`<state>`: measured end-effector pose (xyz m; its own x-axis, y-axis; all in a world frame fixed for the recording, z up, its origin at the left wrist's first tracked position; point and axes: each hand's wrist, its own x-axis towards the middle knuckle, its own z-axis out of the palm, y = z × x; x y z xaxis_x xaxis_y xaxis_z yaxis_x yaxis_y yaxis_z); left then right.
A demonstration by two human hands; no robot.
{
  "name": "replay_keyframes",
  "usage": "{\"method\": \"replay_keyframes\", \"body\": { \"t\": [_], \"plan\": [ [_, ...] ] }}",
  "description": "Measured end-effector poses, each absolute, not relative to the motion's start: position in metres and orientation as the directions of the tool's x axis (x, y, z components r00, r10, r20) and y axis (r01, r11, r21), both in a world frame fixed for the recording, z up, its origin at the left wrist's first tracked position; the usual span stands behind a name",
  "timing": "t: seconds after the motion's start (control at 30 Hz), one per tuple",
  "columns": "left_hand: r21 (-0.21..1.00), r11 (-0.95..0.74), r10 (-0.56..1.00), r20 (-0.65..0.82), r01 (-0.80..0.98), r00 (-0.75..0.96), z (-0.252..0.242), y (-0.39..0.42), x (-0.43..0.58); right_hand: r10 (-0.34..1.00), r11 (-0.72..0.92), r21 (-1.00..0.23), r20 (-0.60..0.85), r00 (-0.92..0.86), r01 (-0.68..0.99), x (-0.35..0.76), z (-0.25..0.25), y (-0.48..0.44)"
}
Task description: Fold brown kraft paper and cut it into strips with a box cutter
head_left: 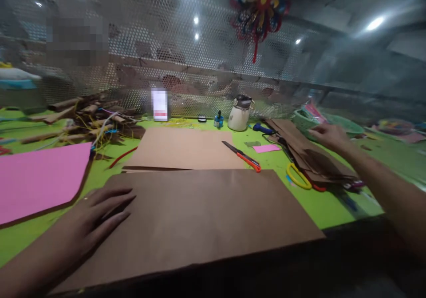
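A large sheet of brown paper (206,218) lies at the table's front edge. My left hand (100,213) rests on its left part, fingers stretched out and holding nothing. Off to the right, my right hand (329,137) reaches over the brown paper pieces (299,151) to the near side of a green basket (346,124). Its fingers are pressed together; what they hold, if anything, is too small to make out. A pink plastic packet (313,111) sits in the basket beside the fingertips. Beyond the large sheet are more brown sheets (183,149) and a cutter knife with an orange handle (244,156).
Pink sheets (40,178) lie at the left, before a pile of sticks and strings (89,116). Yellow-handled scissors (298,176) lie right of the paper. Along the back stand a phone (160,105), a blue bottle (218,120) and a white jug (238,115), before a perforated metal screen (199,67).
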<state>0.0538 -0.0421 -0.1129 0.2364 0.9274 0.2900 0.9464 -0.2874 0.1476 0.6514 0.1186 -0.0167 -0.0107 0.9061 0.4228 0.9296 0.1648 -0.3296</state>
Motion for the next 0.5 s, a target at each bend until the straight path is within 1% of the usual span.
{"method": "replay_keyframes", "body": {
  "t": [0.03, 0.07, 0.13, 0.17, 0.2, 0.23, 0.27, 0.33, 0.4, 0.5],
  "plan": [
    [0.156, -0.29, 0.935, 0.256, 0.944, 0.245, -0.109, -0.045, 0.057, 0.916, 0.185, -0.325, 0.398, -0.043, 0.927, 0.637, -0.019, 0.106],
    [0.163, -0.296, 0.94, 0.223, 0.941, 0.257, -0.103, -0.048, 0.061, 0.926, 0.237, -0.318, 0.361, -0.113, 0.918, 0.622, -0.022, 0.089],
    [0.162, -0.318, 0.941, 0.176, 0.934, 0.29, -0.092, -0.052, 0.07, 0.916, 0.387, -0.31, 0.242, -0.321, 0.868, 0.587, -0.03, 0.051],
    [0.152, -0.34, 0.936, 0.154, 0.928, 0.318, -0.086, -0.053, 0.073, 0.864, 0.504, -0.284, 0.156, -0.479, 0.816, 0.569, -0.036, 0.032],
    [0.139, -0.368, 0.927, 0.139, 0.919, 0.35, -0.081, -0.052, 0.074, 0.811, 0.58, -0.266, 0.096, -0.577, 0.77, 0.553, -0.041, 0.017],
    [0.126, -0.402, 0.913, 0.131, 0.907, 0.386, -0.078, -0.05, 0.074, 0.78, 0.619, -0.244, 0.072, -0.622, 0.747, 0.539, -0.046, 0.006],
    [0.113, -0.437, 0.897, 0.123, 0.892, 0.424, -0.075, -0.046, 0.073, 0.759, 0.644, -0.223, 0.061, -0.649, 0.732, 0.527, -0.05, 0.001],
    [0.09, -0.489, 0.87, 0.121, 0.868, 0.477, -0.07, -0.033, 0.069, 0.763, 0.642, -0.189, 0.064, -0.643, 0.743, 0.509, -0.056, 0.004],
    [0.057, -0.495, 0.867, 0.097, 0.867, 0.489, -0.067, -0.017, 0.066, 0.786, 0.615, -0.158, 0.042, -0.617, 0.772, 0.495, -0.059, 0.021],
    [0.009, -0.466, 0.884, 0.04, 0.885, 0.465, -0.065, 0.002, 0.068, 0.801, 0.592, -0.114, -0.03, -0.598, 0.798, 0.476, -0.06, 0.049]
  ]
}}
